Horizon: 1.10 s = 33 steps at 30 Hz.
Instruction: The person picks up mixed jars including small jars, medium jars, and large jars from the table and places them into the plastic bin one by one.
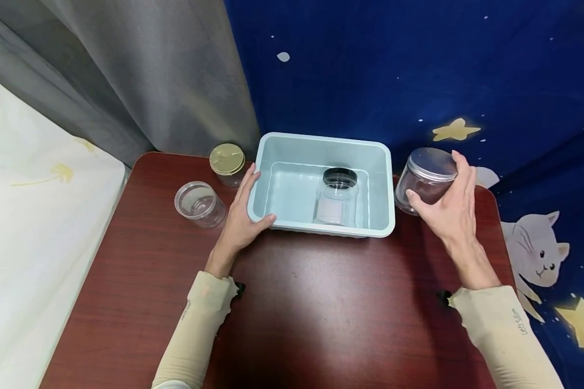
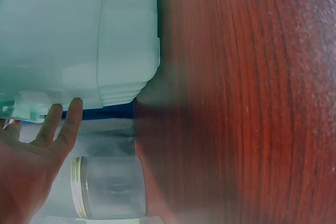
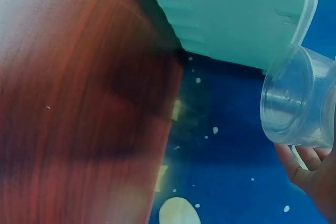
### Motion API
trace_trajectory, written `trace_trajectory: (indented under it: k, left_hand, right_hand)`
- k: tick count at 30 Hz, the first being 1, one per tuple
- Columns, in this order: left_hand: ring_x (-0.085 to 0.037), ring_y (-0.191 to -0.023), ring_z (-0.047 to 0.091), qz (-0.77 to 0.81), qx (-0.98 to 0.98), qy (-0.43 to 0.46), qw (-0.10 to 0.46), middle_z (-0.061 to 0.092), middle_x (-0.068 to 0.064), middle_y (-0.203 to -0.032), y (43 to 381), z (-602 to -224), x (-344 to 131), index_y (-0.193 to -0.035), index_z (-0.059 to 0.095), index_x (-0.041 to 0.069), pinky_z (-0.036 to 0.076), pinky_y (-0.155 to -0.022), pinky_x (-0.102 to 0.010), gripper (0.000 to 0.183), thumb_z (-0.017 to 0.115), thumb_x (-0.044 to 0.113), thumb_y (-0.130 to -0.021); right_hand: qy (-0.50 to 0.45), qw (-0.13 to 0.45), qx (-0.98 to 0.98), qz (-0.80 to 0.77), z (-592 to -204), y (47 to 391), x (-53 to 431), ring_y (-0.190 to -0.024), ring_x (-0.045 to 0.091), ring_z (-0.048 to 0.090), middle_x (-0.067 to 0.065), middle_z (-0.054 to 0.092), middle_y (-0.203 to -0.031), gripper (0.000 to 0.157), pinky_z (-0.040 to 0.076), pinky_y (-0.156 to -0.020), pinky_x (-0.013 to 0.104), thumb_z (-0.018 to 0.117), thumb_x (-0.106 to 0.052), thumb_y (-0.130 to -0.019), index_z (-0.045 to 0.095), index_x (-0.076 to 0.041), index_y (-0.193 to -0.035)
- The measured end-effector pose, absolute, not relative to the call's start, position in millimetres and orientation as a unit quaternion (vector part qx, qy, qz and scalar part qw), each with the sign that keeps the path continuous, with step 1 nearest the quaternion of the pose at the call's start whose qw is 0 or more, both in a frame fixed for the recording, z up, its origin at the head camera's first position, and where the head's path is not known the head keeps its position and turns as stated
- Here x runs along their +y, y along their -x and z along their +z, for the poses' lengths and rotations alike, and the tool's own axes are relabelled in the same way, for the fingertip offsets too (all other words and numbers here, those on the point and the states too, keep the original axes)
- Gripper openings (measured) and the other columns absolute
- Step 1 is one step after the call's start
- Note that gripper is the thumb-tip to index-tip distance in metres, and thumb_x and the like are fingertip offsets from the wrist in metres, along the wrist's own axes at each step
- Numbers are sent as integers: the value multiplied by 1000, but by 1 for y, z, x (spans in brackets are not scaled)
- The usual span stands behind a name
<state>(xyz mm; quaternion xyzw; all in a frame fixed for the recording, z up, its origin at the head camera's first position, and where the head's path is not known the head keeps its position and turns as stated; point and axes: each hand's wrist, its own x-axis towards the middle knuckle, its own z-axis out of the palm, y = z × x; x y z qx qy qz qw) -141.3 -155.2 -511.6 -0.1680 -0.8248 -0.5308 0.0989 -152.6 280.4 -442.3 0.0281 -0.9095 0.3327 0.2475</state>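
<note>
In the head view, both forearms, in beige sleeves [image 1: 194, 324], reach forward across the reddish-brown wooden desk [image 1: 331, 292]. The left hand [image 1: 238, 221] lies along the left end of a pale blue rectangular plastic basin [image 1: 321, 149], its grip spread wide, fingers nearly straight, thumb over the front rim. The right hand [image 1: 451, 208] curls its grip round a clear cylindrical jar with a silver lid [image 1: 423, 185], tilted, just right of the basin. A clear jar with a black lid [image 1: 338, 197] rests inside the basin; a clear jar with a gold lid [image 1: 228, 162] stands to its left.

In the left wrist view, extended fingertips touch the basin's side.

In the right wrist view, bent fingers support the silver-lidded jar, its base raised off the desk.
</note>
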Motion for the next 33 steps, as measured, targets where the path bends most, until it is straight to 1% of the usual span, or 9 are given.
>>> trace_trajectory:
  k: [3,6,9,12,17,26,28,30,33]
  left_hand:
    - [-17,-148,22,-521,-831,164,100,19,2,-165,142,-510,-156,-154,34,9,26,-112,-53,104,67,71,-77]
    - [-14,-148,21,-519,-833,163,98,18,6,-165,142,-510,-157,-155,34,14,26,-112,-51,101,69,68,-77]
    - [-14,-148,21,-518,-834,162,96,17,8,-165,142,-511,-158,-155,32,19,25,-113,-51,98,70,66,-78]
    - [-13,-148,21,-515,-837,160,94,17,8,-165,142,-511,-157,-156,32,19,26,-112,-52,99,69,66,-78]
    - [-14,-148,21,-513,-838,160,95,17,5,-165,142,-512,-156,-154,33,11,26,-113,-51,102,67,69,-78]
    - [-14,-148,21,-521,-833,159,101,18,4,-165,141,-510,-157,-154,34,11,25,-113,-51,100,69,67,-78]
    - [-14,-148,21,-521,-832,160,100,18,4,-165,141,-510,-156,-154,33,12,25,-113,-50,100,68,67,-78]
    - [-15,-148,22,-520,-833,162,100,18,3,-165,140,-510,-156,-154,33,12,25,-113,-50,100,67,68,-78]
    - [-15,-148,22,-517,-834,163,103,19,2,-165,141,-510,-155,-155,33,12,25,-113,-49,101,66,70,-78]
  right_hand:
    - [-20,250,-901,353,-434,154,279,-128,30,41,16,41,-141,103,33,-107,44,85,-33,-63,33,-17,-151]
    - [-14,253,-894,369,-426,155,275,-132,24,39,11,40,-145,103,30,-109,40,85,-31,-64,31,-19,-151]
    - [-14,252,-895,368,-422,156,272,-133,23,39,10,40,-145,102,30,-109,38,84,-31,-65,31,-19,-152]
    - [-14,251,-893,373,-421,157,270,-133,21,39,9,40,-146,102,29,-109,35,84,-31,-65,31,-19,-151]
    - [-16,255,-888,383,-419,159,267,-135,17,38,3,38,-150,102,27,-110,32,85,-30,-64,31,-23,-150]
    - [-24,243,-896,371,-410,159,256,-137,16,36,3,36,-153,104,25,-114,36,85,-35,-68,27,-27,-154]
    - [-21,235,-899,369,-407,159,255,-136,18,38,5,38,-152,106,27,-113,38,84,-36,-69,25,-27,-156]
    - [-16,224,-902,369,-405,158,254,-134,21,40,7,39,-149,108,31,-110,41,85,-37,-69,23,-28,-157]
    - [-13,211,-908,363,-401,159,252,-132,24,41,10,40,-147,110,33,-109,45,84,-38,-70,20,-29,-158]
